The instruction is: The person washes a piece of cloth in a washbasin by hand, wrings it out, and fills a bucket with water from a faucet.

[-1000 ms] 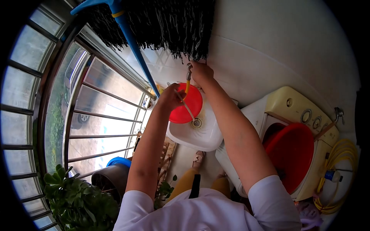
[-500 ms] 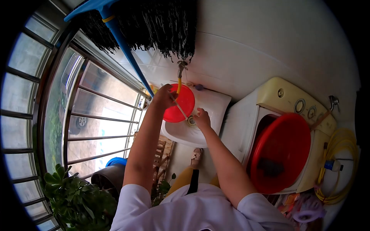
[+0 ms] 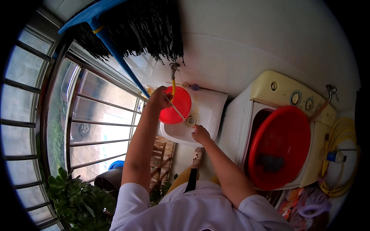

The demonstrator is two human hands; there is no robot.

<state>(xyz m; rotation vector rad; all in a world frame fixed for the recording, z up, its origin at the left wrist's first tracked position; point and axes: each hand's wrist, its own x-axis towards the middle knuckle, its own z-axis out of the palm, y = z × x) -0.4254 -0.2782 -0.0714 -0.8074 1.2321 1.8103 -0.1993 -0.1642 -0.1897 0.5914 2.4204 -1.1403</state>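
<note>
My left hand (image 3: 159, 98) is closed around a thin pale stick (image 3: 178, 111), whose lower end slants toward the drain (image 3: 191, 120). Beneath that hand a small red basin (image 3: 181, 102) rests in the left part of the white sink (image 3: 211, 111). A yellow hose (image 3: 173, 87) hangs from the tap (image 3: 174, 68) down to the basin. By the sink's front rim is my right hand (image 3: 200, 134), its fingers curled in, just below the drain and apart from the stick. Whether it holds anything small cannot be made out.
On the right, a large red basin (image 3: 293, 154) with a dark cloth (image 3: 269, 162) leans on the washing machine (image 3: 266, 89). A blue-handled mop (image 3: 119, 57) hangs at upper left beside barred windows (image 3: 102, 121). Potted plants (image 3: 79, 200) stand at lower left; a coiled yellow hose (image 3: 327, 169) hangs at right.
My right hand has moved down from beside the drain to the sink's front rim, and its fingers have curled in. My left hand keeps the stick; the view has shifted slightly.
</note>
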